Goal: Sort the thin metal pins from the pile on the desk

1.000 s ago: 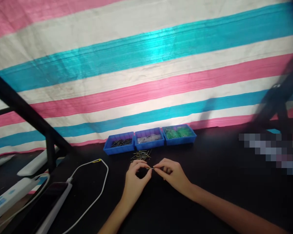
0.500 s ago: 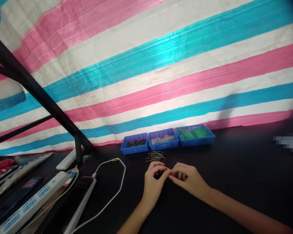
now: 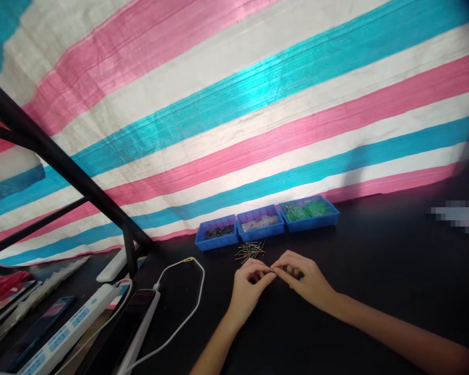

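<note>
My left hand (image 3: 249, 285) and my right hand (image 3: 305, 276) meet fingertip to fingertip above the black table, both closed in a pinch. Whatever lies between the fingertips is too small to make out. Just beyond them is a loose pile of thin, metallic, screw-like pieces (image 3: 250, 251). Behind the pile three blue bins stand in a row: the left bin (image 3: 217, 241) holds dark thin pieces, the middle bin (image 3: 261, 230) holds clear or whitish pieces, and the right bin (image 3: 312, 223) holds green pieces, some in clear plastic.
A white cable (image 3: 201, 291) loops left of my hands to a phone-like dark device (image 3: 131, 323). Farther left lie a white power strip (image 3: 72, 328) and another phone (image 3: 39, 328). A black metal frame (image 3: 74, 172) slants across the left, before a striped sheet (image 3: 234, 135).
The camera view has shifted slightly. My hands stay together in the same pinch, with only slight finger movement; the bins and the pile look the same.
</note>
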Demonstrator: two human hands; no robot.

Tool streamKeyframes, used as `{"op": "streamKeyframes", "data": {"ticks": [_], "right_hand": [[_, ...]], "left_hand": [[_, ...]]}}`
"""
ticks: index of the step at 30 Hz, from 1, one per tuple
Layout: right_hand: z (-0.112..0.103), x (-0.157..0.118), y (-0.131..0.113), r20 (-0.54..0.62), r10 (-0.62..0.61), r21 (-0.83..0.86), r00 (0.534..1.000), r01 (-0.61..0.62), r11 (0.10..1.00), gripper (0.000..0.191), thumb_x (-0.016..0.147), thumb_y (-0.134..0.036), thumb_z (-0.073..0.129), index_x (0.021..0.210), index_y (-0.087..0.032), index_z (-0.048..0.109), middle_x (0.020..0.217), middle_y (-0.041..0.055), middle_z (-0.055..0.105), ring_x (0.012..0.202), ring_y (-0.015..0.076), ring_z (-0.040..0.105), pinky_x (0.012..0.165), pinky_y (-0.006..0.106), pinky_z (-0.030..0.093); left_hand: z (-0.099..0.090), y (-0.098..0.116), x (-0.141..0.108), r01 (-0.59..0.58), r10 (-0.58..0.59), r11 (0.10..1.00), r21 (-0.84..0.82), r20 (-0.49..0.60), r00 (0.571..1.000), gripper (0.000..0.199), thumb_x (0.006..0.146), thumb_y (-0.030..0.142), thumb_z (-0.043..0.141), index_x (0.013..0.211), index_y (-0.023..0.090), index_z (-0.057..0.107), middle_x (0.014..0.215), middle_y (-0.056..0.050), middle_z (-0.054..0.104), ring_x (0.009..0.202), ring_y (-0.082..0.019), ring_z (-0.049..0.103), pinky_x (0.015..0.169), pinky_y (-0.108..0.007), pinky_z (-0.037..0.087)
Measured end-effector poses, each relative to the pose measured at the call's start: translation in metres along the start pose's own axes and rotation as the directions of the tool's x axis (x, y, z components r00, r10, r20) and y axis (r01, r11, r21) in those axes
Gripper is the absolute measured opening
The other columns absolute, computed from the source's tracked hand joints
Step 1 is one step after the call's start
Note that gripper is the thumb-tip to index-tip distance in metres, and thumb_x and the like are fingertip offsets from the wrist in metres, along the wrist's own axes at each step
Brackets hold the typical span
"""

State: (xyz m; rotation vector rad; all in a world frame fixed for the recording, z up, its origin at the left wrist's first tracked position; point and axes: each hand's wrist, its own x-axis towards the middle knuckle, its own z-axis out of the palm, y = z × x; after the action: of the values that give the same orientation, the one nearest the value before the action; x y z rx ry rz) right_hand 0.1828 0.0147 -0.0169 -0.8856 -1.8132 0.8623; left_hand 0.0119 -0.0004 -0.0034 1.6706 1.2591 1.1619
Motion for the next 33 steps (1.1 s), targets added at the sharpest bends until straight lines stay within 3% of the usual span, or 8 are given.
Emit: {"op": "streamKeyframes", "data": {"ticks": [5,11,18,22,25,27,30,33], "right_hand": [[0.002,0.002,0.001,-0.066,0.048,-0.013,0.997,-0.049,0.999,0.022,0.084,-0.035,0.054,0.075,-0.019,0.066,0.072,0.0021,0.057,0.051,0.0100,0.048,0.045,0.022,0.036],[0.003,0.001,0.000,-0.043,0.008,-0.018,0.999,-0.009,1.000,0.015,0.083,-0.028,0.055,0.074,-0.020,0.064,0.070,0.0004,0.055,0.052,0.0099,0.046,0.047,0.022,0.036],[0.003,0.000,0.001,-0.035,-0.013,-0.032,0.999,0.012,0.999,0.011,0.081,-0.022,0.055,0.073,-0.020,0.062,0.069,-0.0011,0.053,0.053,0.0093,0.046,0.049,0.021,0.035],[0.001,0.000,0.000,-0.030,-0.021,-0.029,0.999,0.020,0.999,0.011,0.081,-0.020,0.055,0.073,-0.020,0.061,0.070,-0.0011,0.054,0.054,0.0091,0.046,0.049,0.021,0.036],[0.001,0.000,0.001,-0.019,-0.024,-0.049,1.000,0.024,0.999,0.009,0.080,-0.020,0.056,0.073,-0.020,0.061,0.069,-0.0015,0.054,0.054,0.0090,0.046,0.050,0.021,0.035],[0.001,-0.001,0.003,-0.007,-0.021,-0.059,1.000,0.021,0.998,0.009,0.080,-0.020,0.055,0.074,-0.019,0.061,0.069,-0.0014,0.053,0.054,0.0088,0.046,0.050,0.021,0.035],[0.002,-0.001,0.005,0.008,-0.021,-0.073,1.000,0.021,0.997,0.009,0.081,-0.021,0.055,0.076,-0.019,0.062,0.070,-0.0011,0.053,0.054,0.0085,0.046,0.049,0.021,0.035],[0.003,-0.001,0.007,0.025,-0.020,-0.085,0.999,0.022,0.996,0.008,0.081,-0.021,0.056,0.076,-0.018,0.062,0.070,-0.0015,0.052,0.054,0.0079,0.046,0.049,0.020,0.035]], "left_hand": [[-0.016,0.003,0.007,0.118,-0.132,0.986,-0.119,-0.110,0.985,0.022,0.071,0.034,0.067,0.082,0.016,0.069,0.070,-0.004,0.064,0.060,-0.012,0.056,0.055,-0.023,0.042],[-0.041,-0.004,0.018,0.183,-0.264,0.947,-0.265,-0.314,0.912,0.042,0.066,0.036,0.072,0.099,0.012,0.066,0.091,-0.013,0.070,0.065,-0.016,0.064,0.043,-0.019,0.039],[-0.068,-0.016,0.044,0.120,-0.244,0.946,-0.301,-0.417,0.876,0.043,0.066,0.036,0.072,0.101,0.012,0.065,0.104,-0.017,0.066,0.069,-0.018,0.066,0.037,-0.016,0.033],[-0.068,-0.010,0.047,0.093,-0.186,0.970,-0.226,-0.436,0.880,0.050,0.069,0.031,0.070,0.115,0.016,0.058,0.119,-0.015,0.058,0.078,-0.020,0.066,0.040,-0.017,0.039],[-0.056,-0.005,0.036,0.085,-0.090,0.996,-0.030,-0.394,0.915,0.054,0.073,0.034,0.066,0.124,0.018,0.052,0.103,-0.011,0.066,0.078,-0.020,0.065,0.045,-0.021,0.045],[-0.046,-0.004,0.026,0.036,0.014,0.986,0.163,-0.294,0.956,0.042,0.078,0.036,0.060,0.117,0.020,0.058,0.103,-0.009,0.065,0.077,-0.018,0.064,0.049,-0.023,0.047],[-0.034,-0.007,0.015,-0.093,0.150,0.879,0.468,-0.086,0.985,0.023,0.082,0.034,0.054,0.098,0.022,0.067,0.107,-0.006,0.063,0.086,-0.019,0.061,0.064,-0.029,0.050],[-0.029,-0.012,0.012,-0.170,0.178,0.733,0.658,0.056,0.982,0.019,0.083,0.029,0.053,0.094,0.023,0.067,0.100,-0.004,0.064,0.094,-0.021,0.057,0.080,-0.036,0.046]]}}
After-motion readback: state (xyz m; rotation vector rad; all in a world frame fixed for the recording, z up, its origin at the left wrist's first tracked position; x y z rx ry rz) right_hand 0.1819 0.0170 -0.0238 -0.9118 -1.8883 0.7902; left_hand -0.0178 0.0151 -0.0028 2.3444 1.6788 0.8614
